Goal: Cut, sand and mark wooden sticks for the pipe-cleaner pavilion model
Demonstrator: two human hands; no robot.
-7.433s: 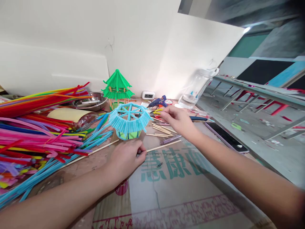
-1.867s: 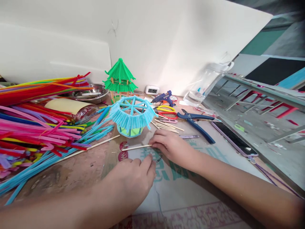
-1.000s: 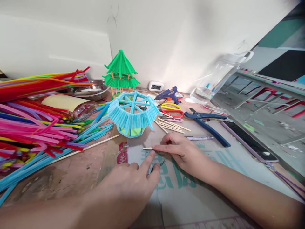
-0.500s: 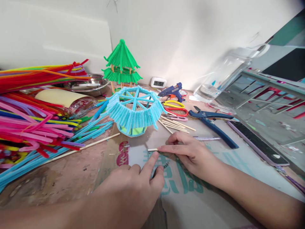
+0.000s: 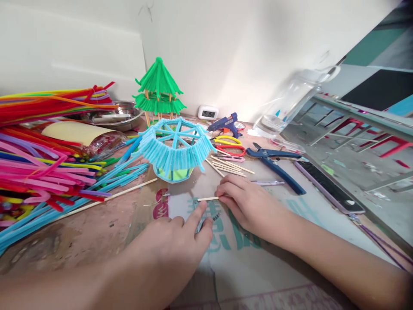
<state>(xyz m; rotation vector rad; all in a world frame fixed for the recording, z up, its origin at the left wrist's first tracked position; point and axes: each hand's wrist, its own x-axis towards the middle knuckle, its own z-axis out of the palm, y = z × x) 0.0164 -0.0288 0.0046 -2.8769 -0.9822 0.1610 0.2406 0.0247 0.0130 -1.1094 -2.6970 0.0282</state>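
Right hand (image 5: 247,204) left the pliers (image 5: 274,165), now pinching short stick (image 5: 208,199)

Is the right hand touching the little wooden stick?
Touching. The head view shows the right hand with its fingertips pinched on the end of the little wooden stick, which lies flat on the cardboard.

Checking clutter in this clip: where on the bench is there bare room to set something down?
Bare patches: the worn table between the long wooden stick and the left hand, and the cardboard sheet near the right hand. Crowded: the pipe cleaners at left, and around the pliers.
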